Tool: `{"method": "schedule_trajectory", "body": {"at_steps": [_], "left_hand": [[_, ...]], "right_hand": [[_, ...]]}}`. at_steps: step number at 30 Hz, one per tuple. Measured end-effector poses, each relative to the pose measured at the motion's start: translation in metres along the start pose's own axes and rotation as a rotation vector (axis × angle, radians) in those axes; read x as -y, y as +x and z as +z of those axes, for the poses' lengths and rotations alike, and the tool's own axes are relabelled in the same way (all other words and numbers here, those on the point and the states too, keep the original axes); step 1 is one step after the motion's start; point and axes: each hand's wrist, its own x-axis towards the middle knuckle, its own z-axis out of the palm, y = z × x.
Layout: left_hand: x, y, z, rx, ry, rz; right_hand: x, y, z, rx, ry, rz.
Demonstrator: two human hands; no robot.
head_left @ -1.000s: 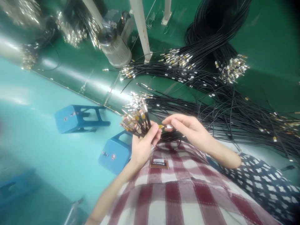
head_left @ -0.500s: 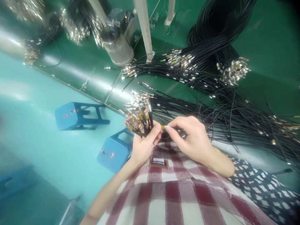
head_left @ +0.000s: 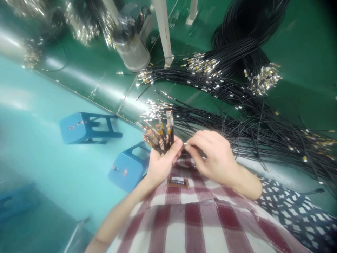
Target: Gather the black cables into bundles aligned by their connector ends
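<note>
My left hand (head_left: 165,156) is closed around a bundle of black cables (head_left: 158,135), whose metal connector ends fan out above the thumb. My right hand (head_left: 210,153) pinches a small silver cable connector (head_left: 185,144) between thumb and index finger, just beside the left thumb tip. The rest of that cable is hidden by my hands. Just beyond both hands lies a thick spread of loose black cables (head_left: 200,117) with silver tips (head_left: 154,109) pointing left.
A coiled cable bundle (head_left: 223,49) lies at the back right of the green table (head_left: 310,70). Near a white post (head_left: 163,31) stands a grey-white cylindrical container (head_left: 133,52). More connector bundles (head_left: 81,26) sit at the far left. Two blue stools (head_left: 73,128) stand on the floor beside the table.
The connector between my hands now shows less of its yellow part and sits closer to the right fingers. The bundle in my left hand has shifted slightly right.
</note>
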Motion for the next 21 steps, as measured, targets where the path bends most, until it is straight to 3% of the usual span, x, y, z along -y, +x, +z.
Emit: {"method": "schedule_trajectory", "body": {"at_steps": [6, 14, 21], "left_hand": [[-0.0005, -0.0004, -0.0009, 0.012, 0.077, -0.026], [0.0019, 0.0063, 0.0025, 0.009, -0.041, -0.069], [0.0006, 0.0061, 0.0036, -0.012, -0.104, -0.009]], "right_hand": [[-0.0021, 0.0035, -0.0023, 0.204, 0.464, 0.266], [-0.005, 0.0056, 0.0012, 0.189, 0.648, 0.364], [-0.0071, 0.004, -0.002, 0.256, 0.663, 0.337]]}}
